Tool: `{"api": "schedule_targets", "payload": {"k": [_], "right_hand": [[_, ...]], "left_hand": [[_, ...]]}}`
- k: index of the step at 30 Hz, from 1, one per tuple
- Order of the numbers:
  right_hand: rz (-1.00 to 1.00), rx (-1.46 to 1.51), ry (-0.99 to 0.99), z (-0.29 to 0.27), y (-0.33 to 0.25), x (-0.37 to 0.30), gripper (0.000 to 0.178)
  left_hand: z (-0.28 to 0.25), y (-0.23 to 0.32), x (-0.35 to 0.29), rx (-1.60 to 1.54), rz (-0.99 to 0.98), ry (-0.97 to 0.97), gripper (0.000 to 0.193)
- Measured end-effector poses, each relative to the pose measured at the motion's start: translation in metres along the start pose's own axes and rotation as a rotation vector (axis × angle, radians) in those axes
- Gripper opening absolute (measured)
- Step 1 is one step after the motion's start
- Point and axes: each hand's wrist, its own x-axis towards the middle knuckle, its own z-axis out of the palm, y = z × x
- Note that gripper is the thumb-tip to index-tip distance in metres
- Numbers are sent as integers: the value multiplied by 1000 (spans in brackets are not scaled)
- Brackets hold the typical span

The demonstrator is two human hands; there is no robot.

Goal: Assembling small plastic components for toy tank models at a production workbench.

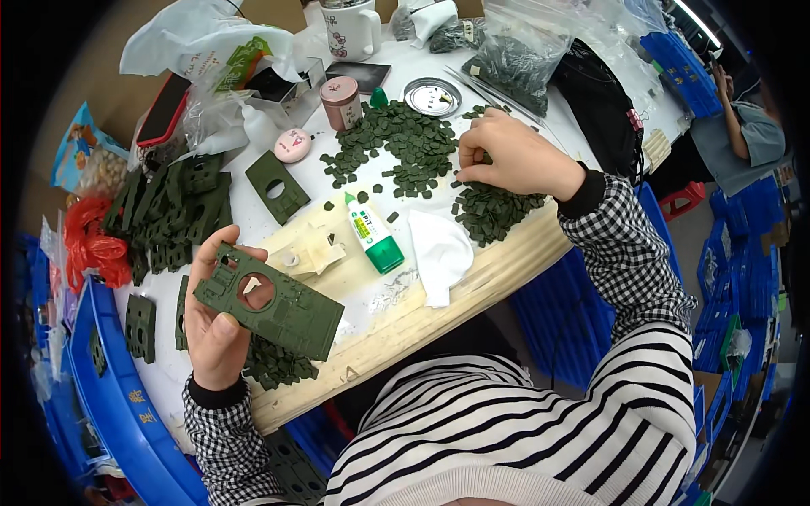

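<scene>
My left hand (213,333) is closed round a dark green plastic model tank hull (299,316), a flat plate with a round hole and moulded detail. A small pale piece shows through the hole. Over the right part of the table, my right hand (519,156) is closed in a pinch at a pile of small dark green plastic pieces (494,218). Whatever lies between its fingertips is hidden. Another, wider pile of the same pieces (405,139) spreads to its left. Beneath the hull are more small green pieces (278,367).
A green-and-white glue bottle (374,238) and a white cloth (443,253) lie mid-table. Left stand stacked green hull plates (181,202); one plate (277,187) lies apart. Behind are a pink tin (340,105), a mug (353,34) and tweezers (506,88). Another person (751,135) sits far right.
</scene>
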Motion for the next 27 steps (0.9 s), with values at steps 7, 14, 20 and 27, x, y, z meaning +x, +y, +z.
{"api": "schedule_targets", "payload": {"k": [7,14,20,27], "right_hand": [[67,-25,-50,1,4,1,22],[133,131,-84,3,10,4,20],[-14,142,-18,1,6,3,15],[17,240,85,-2,6,-6,14]], "left_hand": [[-3,-3,1,-21,-28,-1,101],[4,1,1,-111,-29,7,97],[2,2,0,-115,-55,-21,96],[-1,-1,3,-120,-34,-49,93]]}}
